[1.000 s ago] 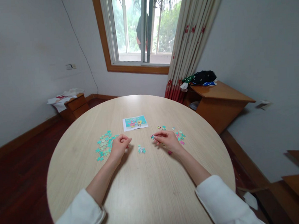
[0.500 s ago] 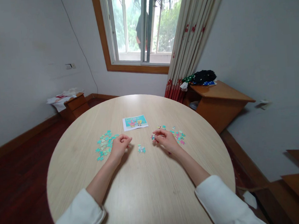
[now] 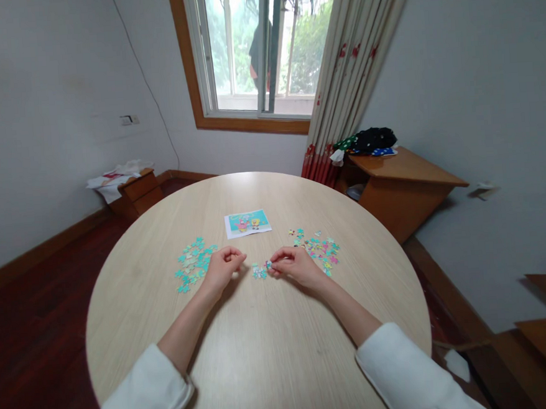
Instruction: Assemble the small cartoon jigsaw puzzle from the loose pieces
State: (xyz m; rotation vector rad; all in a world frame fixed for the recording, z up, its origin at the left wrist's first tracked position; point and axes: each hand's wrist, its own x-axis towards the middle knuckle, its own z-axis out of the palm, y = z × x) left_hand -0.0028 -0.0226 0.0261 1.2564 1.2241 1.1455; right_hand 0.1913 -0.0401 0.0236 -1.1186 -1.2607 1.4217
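Observation:
My right hand (image 3: 297,266) pinches a small puzzle piece (image 3: 268,264), marked with dark and pinkish colours, between thumb and fingertips. The piece is at the right side of a small cluster of joined puzzle pieces (image 3: 259,271), mostly teal and white; whether they touch I cannot tell. Just left of the cluster, my left hand (image 3: 223,269) rests with its fingers curled in and no piece visible in it. A spread of teal and pale puzzle pieces (image 3: 191,267) lies beside it, partly behind the hand. Mixed pink, yellow and teal pieces (image 3: 326,248) lie beyond my right hand.
A reference picture card (image 3: 248,223) with cartoon figures lies behind the cluster on the round wooden table (image 3: 260,355). Against the right wall, a wooden cabinet (image 3: 406,173) bears a heap of clothes (image 3: 372,140). A small drawer unit (image 3: 141,192) stands at the left.
My right hand has moved left with the puzzle piece, from the right-hand spread to the cluster's edge. My left hand has shifted slightly right.

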